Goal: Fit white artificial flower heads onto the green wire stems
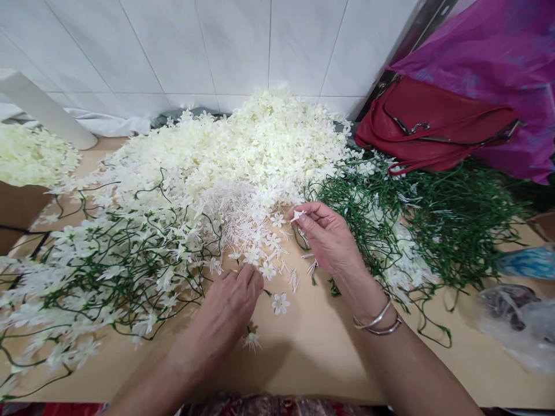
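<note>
The right hand (pixel 332 234) holds a small white flower (pixel 297 215) pinched between thumb and fingers, above the worktop (pixel 303 358) and in front of a heap of pale blossoms (pixel 269 138). The left hand (pixel 236 294) is low beside some loose flowers (pixel 280 303), its fingers curled downward (whether they grip anything, I cannot tell), near a tangle of green-stemmed flowers (pixel 117 277).

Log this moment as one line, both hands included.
left hand: beside loose flowers, grip hidden | right hand: pinching white flower | right side: green stems, red handbag
</note>
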The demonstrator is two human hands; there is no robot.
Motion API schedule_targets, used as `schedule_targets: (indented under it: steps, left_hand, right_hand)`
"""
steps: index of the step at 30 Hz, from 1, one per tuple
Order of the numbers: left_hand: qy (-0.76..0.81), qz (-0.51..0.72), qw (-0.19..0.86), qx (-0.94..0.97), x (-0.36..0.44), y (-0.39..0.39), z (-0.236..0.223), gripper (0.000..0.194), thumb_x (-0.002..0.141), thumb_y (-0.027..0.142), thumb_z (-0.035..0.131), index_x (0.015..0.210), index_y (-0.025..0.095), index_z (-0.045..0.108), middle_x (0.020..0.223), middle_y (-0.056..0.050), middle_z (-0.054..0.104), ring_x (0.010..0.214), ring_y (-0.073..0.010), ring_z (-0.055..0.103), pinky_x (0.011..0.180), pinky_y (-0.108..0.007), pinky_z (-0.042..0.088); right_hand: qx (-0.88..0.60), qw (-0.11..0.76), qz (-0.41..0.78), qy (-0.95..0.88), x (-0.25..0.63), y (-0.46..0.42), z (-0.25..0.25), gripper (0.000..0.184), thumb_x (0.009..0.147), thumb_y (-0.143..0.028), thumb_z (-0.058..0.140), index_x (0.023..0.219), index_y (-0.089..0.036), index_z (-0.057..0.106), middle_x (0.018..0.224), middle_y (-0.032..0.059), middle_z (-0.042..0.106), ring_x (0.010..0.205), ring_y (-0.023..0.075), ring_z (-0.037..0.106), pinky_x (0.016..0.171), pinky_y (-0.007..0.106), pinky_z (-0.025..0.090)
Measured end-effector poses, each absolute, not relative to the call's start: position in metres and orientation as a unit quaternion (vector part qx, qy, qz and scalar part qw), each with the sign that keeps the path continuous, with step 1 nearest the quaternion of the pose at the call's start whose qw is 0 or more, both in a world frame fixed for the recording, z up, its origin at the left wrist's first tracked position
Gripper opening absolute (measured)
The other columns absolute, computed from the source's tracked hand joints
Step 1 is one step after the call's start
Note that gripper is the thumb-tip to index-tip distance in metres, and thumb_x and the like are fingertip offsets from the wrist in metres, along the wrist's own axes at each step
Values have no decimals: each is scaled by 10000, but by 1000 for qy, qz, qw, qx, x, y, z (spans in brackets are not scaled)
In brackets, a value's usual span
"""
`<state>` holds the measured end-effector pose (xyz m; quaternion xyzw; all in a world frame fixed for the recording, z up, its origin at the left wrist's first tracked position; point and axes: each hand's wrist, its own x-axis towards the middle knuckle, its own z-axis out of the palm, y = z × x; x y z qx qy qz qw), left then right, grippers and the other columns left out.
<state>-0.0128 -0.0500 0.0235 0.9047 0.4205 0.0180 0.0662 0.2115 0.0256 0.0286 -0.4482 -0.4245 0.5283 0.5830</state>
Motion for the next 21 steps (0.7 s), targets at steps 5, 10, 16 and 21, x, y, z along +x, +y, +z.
schedule_targets:
  steps: [5, 10, 16, 21]
  left_hand:
    - [443, 153, 193, 862, -20, -44, 20, 205, 1066, 148, 427, 997, 194, 614, 1001, -60, 678, 832, -191, 626, 792, -332, 521]
    - [498, 376, 401, 671, -15, -27, 19, 115, 990, 296, 648, 1041, 196, 672, 911, -32, 735, 815, -157, 698, 755, -272, 548]
    - [468, 482, 549, 497, 5, -9, 19, 218, 907, 373, 763, 1013, 182, 769, 857, -29, 745, 803, -134, 688, 767, -229, 558]
    - [465, 501, 559, 470, 9, -12, 15, 244, 859, 391, 818, 983, 183, 786, 855, -33, 762, 798, -143, 708, 763, -239, 573]
  right_hand:
    - [-442, 590, 536, -412, 211, 26, 24, 236, 720, -392, 900, 846, -274, 739, 847, -13, 709, 787, 147, 646, 834, 317, 544]
    - [-429, 550, 576, -427, 206, 24, 25, 331, 660, -448, 945, 855, -257, 757, 770, -14, 690, 707, 146, 610, 753, 319, 541]
    - [-417, 485, 626, -446, 204, 20, 27, 350, 648, -493, 947, 774, -241, 739, 743, -15, 685, 689, 139, 592, 715, 303, 512]
    - [-419, 453, 628, -474, 205, 20, 24, 351, 681, -541, 915, 797, -255, 746, 756, -13, 680, 717, 148, 579, 723, 309, 512]
